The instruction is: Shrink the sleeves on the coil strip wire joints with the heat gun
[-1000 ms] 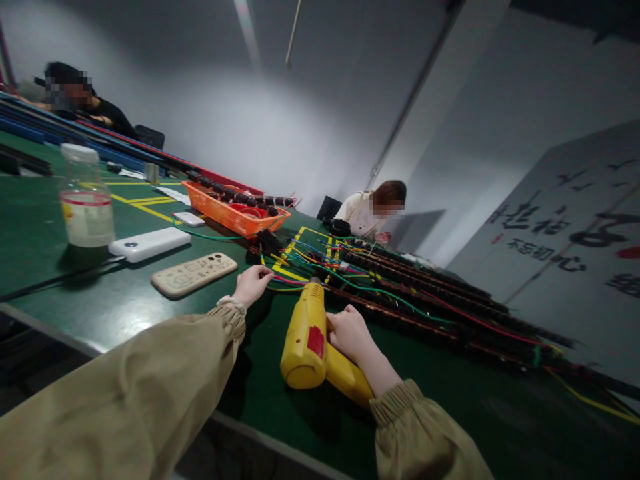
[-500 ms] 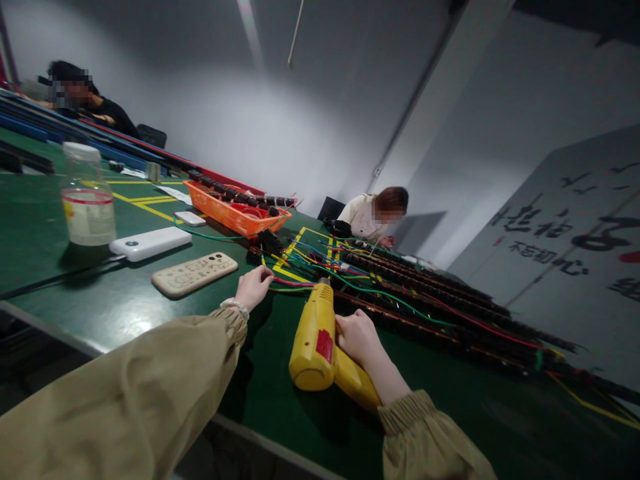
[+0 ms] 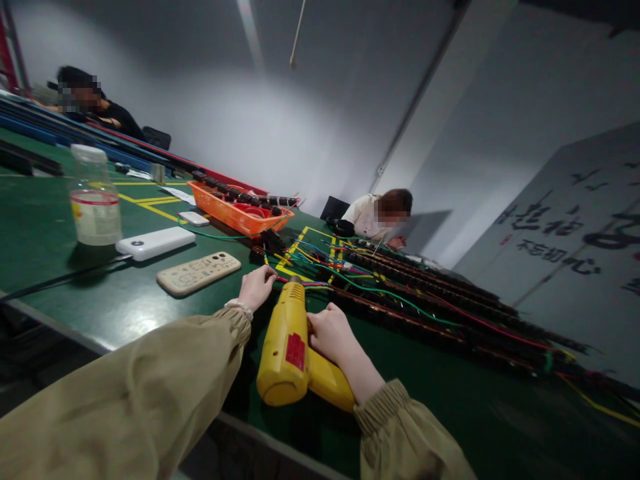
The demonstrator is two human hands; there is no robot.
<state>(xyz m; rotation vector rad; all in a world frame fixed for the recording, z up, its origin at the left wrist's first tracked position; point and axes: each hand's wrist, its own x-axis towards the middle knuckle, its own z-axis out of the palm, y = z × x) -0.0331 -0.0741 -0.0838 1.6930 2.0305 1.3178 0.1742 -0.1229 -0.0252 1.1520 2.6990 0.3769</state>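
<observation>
My right hand (image 3: 334, 333) is wrapped round the handle of a yellow heat gun (image 3: 284, 347) with a red label on its side. The gun's nozzle points away from me, at the coloured wires (image 3: 316, 285) that run out from my left hand (image 3: 257, 288). My left fingers are pinched together on the ends of these wires, left of the nozzle. The wires lead right, into a long dark wire harness (image 3: 400, 308) lying on the green table (image 3: 420, 387). How close the nozzle is to the wires I cannot tell exactly.
Left of my hands lie a phone in a beige case (image 3: 199, 273) and a white power bank (image 3: 156, 243), beside a bottle (image 3: 95, 207). An orange basket (image 3: 235, 215) with dark coils stands farther back. One person (image 3: 367, 212) sits across the table, another (image 3: 117, 117) at far left.
My right hand has moved the heat gun left along the wires, so its nozzle is nearer my left hand. The left hand keeps its pinch. The view has shifted slightly.
</observation>
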